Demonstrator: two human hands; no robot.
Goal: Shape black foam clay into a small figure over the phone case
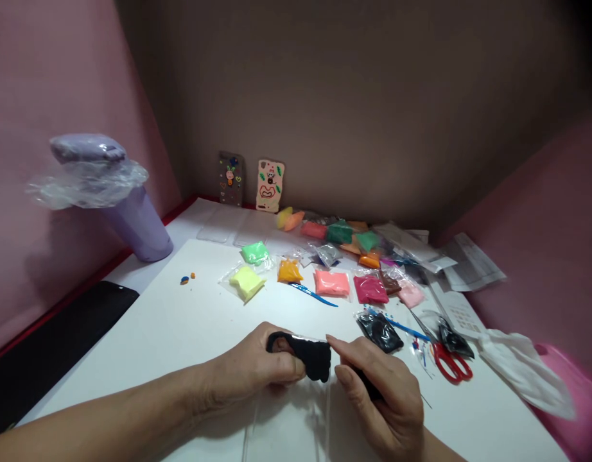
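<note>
My left hand (262,362) is closed on a piece of black modelling clay (318,360), thumb in front. The clay has an uneven edge and a loop at its left end. A thin clear strip shows along its top edge. My right hand (385,391) is at the clay's right side, with its index fingertip at the upper right corner and the thumb just below, a little apart. A black lump (367,384), partly hidden, sits inside my right hand's curled fingers. Beneath my hands, a clear flat case (286,430) lies on the white table.
Several clay packets, one of them yellow (248,282), and a blue modelling tool (315,295) lie beyond my hands. Red-handled scissors (451,364) and a black packet (380,332) are at right. Two decorated phone cases (270,186) lean on the wall; a purple tumbler (139,221) stands left.
</note>
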